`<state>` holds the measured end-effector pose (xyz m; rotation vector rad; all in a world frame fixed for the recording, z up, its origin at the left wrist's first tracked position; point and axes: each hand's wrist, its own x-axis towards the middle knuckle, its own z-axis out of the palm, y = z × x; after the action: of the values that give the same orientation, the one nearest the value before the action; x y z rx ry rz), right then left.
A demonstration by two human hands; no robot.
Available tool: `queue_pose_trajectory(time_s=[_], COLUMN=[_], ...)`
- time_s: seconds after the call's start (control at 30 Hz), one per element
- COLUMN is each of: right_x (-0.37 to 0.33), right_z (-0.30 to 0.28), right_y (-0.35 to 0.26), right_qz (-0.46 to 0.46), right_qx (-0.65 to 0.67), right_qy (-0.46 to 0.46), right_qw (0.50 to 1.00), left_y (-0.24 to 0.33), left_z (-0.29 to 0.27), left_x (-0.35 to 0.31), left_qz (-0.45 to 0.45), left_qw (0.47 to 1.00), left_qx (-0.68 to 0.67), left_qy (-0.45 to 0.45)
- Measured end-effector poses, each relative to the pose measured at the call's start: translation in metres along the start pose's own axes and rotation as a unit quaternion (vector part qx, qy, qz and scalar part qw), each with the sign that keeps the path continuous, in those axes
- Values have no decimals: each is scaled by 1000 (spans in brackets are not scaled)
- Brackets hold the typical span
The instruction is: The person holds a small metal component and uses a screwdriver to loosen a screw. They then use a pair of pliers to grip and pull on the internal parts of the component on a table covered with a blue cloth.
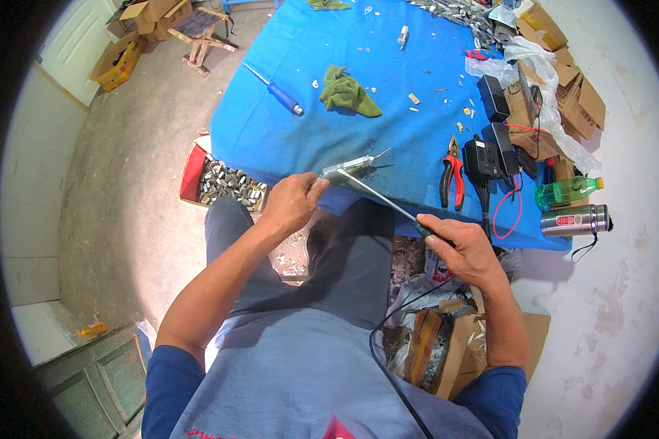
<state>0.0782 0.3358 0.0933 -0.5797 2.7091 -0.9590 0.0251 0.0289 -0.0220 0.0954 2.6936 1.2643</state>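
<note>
At the table's near edge, my left hand (293, 203) is closed on one end of a narrow silvery metal part (350, 165); a thin pointed piece sticks out from its far end. Its exact kind is unclear. My right hand (463, 247) grips the dark handle of a screwdriver (382, 197), whose long shaft slants left and up so that the tip meets the metal part. Red-handled pliers (452, 175) lie on the blue cloth (271, 121) beyond my right hand. Farther off are a blue-handled screwdriver (282, 97) and a crumpled green rag (346, 92).
Black power adapters (482, 159), a green bottle (568, 192) and a steel flask (575, 220) stand or lie along the right edge. Below the table's left side is a red box (192, 174) of small metal pieces. Scrap parts (461, 16) heap at the far right.
</note>
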Motion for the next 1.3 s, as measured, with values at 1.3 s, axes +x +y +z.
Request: queue_pose_trajectory(time_s=[1.3], right_x=[62], right_z=[-62], right_y=[-53], right_qz=[1], right_qx=[-154], right_qy=[-105], right_qw=[982], left_y=[2], left_z=[10], left_x=[4], left_qz=[9], left_qw=[1000], left_qx=[-2], left_qy=[14])
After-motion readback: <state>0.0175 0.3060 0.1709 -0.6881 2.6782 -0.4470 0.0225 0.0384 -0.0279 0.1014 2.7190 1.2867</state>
